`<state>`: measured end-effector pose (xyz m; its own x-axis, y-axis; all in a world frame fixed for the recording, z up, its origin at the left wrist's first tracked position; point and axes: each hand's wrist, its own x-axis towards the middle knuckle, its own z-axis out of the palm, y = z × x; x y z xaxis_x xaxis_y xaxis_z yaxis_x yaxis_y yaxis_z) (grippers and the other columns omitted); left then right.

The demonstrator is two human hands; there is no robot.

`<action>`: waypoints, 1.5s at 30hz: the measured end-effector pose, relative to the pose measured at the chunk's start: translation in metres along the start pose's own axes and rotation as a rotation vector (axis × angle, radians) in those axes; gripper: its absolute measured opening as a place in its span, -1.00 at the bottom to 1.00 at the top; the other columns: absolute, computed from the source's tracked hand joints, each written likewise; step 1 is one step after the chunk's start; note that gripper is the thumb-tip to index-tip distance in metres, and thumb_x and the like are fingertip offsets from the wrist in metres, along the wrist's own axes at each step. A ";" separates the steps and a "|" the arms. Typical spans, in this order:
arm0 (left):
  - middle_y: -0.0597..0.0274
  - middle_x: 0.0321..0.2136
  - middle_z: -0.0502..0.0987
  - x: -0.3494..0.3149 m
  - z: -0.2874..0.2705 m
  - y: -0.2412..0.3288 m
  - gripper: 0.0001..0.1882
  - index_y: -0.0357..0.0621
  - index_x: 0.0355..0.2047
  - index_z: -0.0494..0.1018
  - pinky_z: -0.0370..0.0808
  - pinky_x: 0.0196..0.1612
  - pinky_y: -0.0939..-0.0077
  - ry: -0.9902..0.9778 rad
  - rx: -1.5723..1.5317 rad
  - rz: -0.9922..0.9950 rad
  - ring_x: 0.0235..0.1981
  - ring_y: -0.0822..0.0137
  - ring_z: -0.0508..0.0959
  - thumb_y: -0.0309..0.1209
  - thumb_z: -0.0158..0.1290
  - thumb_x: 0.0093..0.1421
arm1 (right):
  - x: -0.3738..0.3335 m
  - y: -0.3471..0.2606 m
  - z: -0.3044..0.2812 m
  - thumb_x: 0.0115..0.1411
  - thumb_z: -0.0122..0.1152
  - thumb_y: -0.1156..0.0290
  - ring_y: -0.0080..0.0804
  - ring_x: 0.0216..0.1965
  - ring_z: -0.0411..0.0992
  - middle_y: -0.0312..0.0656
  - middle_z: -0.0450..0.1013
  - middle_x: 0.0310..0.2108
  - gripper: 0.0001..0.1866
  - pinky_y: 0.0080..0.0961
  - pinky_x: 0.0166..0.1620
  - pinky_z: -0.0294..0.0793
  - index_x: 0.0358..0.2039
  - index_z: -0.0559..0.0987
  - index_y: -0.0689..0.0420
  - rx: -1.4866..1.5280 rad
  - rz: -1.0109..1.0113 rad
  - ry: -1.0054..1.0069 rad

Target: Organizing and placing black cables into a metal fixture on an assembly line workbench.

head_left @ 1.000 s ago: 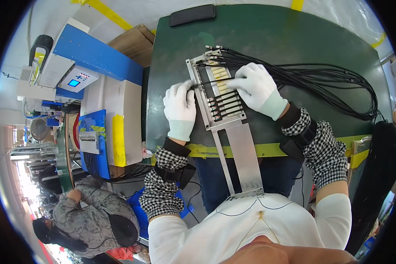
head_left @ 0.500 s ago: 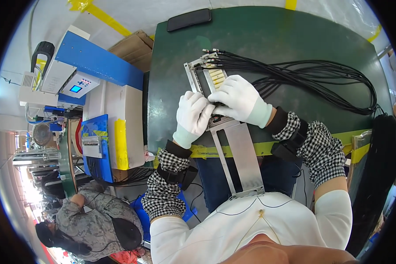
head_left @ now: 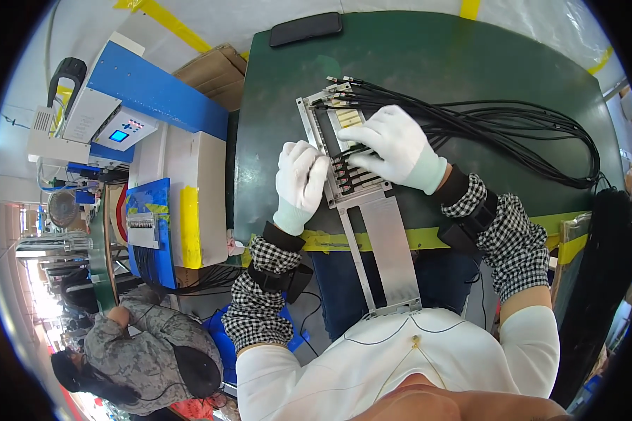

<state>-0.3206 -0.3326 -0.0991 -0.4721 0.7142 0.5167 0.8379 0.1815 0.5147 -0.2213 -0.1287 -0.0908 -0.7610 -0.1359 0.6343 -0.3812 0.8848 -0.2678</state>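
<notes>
Black cable point(head_left: 358, 149) is lying crosswise over the metal fixture point(head_left: 395, 228), nearer my right hand point(head_left: 395, 146); my left hand point(head_left: 301, 181) is curling leftward of it, both grips I cannot tell.

The right hand point(head_left: 392, 147) covers slots in the metal fixture point(head_left: 390, 228) and stretches of black cable point(head_left: 449, 121). The left hand's point(head_left: 300, 186) curled fingertips are hidden; whether they grip anything cannot be told. The machine's blue screen point(head_left: 119, 135) is too small to read. The lower edge cuts off the white top point(head_left: 316, 382).
</notes>
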 end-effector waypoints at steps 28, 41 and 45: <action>0.17 -0.24 0.47 -0.006 0.013 -0.010 -0.74 -0.04 -0.18 0.56 0.52 -0.23 0.34 0.095 0.122 -0.131 -0.18 0.13 0.50 -0.57 0.04 0.12 | 0.007 0.028 0.019 0.07 0.16 0.32 -0.14 -0.39 0.46 -0.16 0.51 -0.52 -0.84 -0.26 -0.24 0.43 -0.52 0.60 0.12 0.113 0.349 -0.197; 0.29 -0.25 0.51 0.001 0.009 -0.003 -0.71 0.03 -0.18 0.62 0.38 -0.02 0.29 -0.002 0.267 0.007 -0.11 0.14 0.43 -0.50 0.10 0.06 | 0.011 0.014 0.008 0.07 0.19 0.35 -0.22 -0.28 0.46 -0.23 0.50 -0.41 -0.89 -0.31 -0.11 0.43 -0.40 0.62 0.06 -0.155 0.183 -0.091; 0.34 -0.27 0.52 -0.003 0.005 -0.009 -0.73 0.06 -0.22 0.64 0.35 -0.02 0.30 -0.007 0.272 0.003 -0.13 0.15 0.43 -0.50 0.11 0.05 | 0.003 -0.002 0.017 0.05 0.21 0.39 -0.30 -0.22 0.43 -0.30 0.47 -0.36 -0.88 -0.32 -0.04 0.39 -0.35 0.61 0.02 -0.290 0.029 -0.138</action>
<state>-0.3254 -0.3324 -0.1087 -0.4686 0.7193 0.5129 0.8824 0.3537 0.3102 -0.2318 -0.1389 -0.1008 -0.8410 -0.1509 0.5196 -0.2082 0.9766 -0.0534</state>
